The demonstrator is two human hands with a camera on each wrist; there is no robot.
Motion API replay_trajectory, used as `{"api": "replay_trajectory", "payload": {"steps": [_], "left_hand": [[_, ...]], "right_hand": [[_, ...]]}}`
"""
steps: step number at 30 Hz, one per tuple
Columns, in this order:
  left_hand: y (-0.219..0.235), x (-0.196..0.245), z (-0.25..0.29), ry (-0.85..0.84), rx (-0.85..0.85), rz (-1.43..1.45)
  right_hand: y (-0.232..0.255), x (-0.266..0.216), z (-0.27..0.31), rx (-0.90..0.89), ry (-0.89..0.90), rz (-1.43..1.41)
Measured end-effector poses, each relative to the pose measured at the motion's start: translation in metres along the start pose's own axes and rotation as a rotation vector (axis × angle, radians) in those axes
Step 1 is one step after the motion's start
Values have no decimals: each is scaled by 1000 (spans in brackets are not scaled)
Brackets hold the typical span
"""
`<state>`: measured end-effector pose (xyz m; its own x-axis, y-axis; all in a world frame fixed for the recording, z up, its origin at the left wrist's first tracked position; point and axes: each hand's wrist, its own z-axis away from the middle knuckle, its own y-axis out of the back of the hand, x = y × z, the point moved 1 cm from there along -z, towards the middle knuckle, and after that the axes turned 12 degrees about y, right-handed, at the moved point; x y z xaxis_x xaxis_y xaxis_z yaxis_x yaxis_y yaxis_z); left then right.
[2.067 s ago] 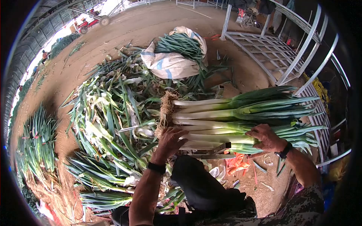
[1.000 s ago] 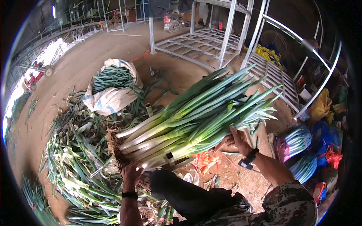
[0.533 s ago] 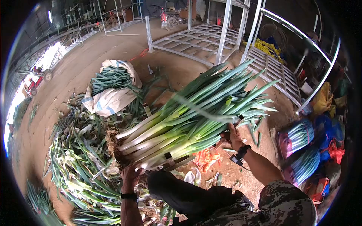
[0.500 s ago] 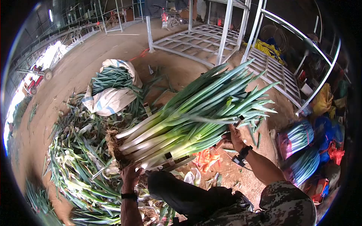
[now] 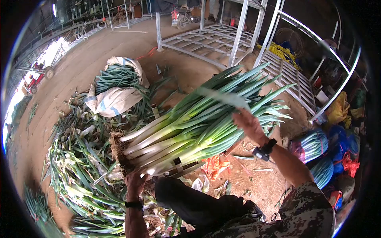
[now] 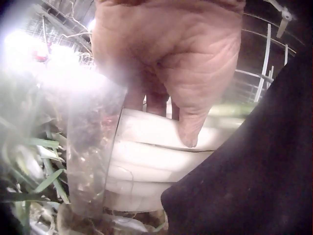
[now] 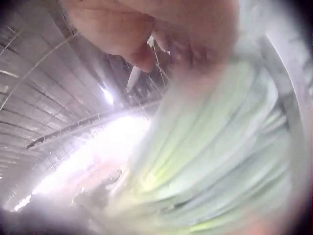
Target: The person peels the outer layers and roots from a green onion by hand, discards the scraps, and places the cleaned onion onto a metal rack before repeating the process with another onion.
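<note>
The leeks [image 5: 186, 129] are lying side by side in the middle, with their roots [image 5: 117, 148] pointing left and their leaves [image 5: 254, 81] pointing far right. They are probably facing one way to keep the ends even. A near post [image 5: 178, 165] and a far post [image 5: 155, 111] are standing on each side, likely stopping the leeks from rolling off. The left hand [image 5: 135, 181] is touching the near leeks by the roots, its thumb and fingers reaching down straight and apart, maybe keeping the stack steady. The right hand [image 5: 251, 129] is hovering over the leaves or touching them. A blurry strip [image 5: 226, 98] is showing beside it, and I cannot tell if the hand is pinching it. A pile of scraps [image 5: 85, 158] is spreading out on the left. Farther away, a sack [image 5: 115, 104] is holding more greens. On the right, wrapped bunches [image 5: 311, 144] are sitting near a red bag [image 5: 351, 162].
</note>
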<state>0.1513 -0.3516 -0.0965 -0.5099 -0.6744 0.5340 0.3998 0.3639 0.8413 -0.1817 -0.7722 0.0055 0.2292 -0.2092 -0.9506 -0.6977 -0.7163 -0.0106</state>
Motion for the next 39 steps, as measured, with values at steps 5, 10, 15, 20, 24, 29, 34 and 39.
{"api": "replay_trajectory", "payload": {"steps": [5,10,15,20,24,29,34,39], "left_hand": [[6,9,1,0,-15,-28],[4,7,0,60,-43,-11],[2,8,-1,48,-40,29],[4,9,-3,26,-46,25],[6,12,-2,58,-93,-32],[2,7,-1,12,-52,11],[3,9,2,1,-2,-49],[4,6,1,0,-24,-42]], "right_hand": [[43,-47,-40,-179,90,660],[84,-42,-41,-415,-99,772],[108,0,-49,-395,-241,604],[158,95,-25,-345,-197,111],[155,117,-3,-217,17,-115],[117,-4,-26,-163,-147,630],[-3,-77,-29,-240,365,925],[-147,-8,-9,-698,677,757]]}}
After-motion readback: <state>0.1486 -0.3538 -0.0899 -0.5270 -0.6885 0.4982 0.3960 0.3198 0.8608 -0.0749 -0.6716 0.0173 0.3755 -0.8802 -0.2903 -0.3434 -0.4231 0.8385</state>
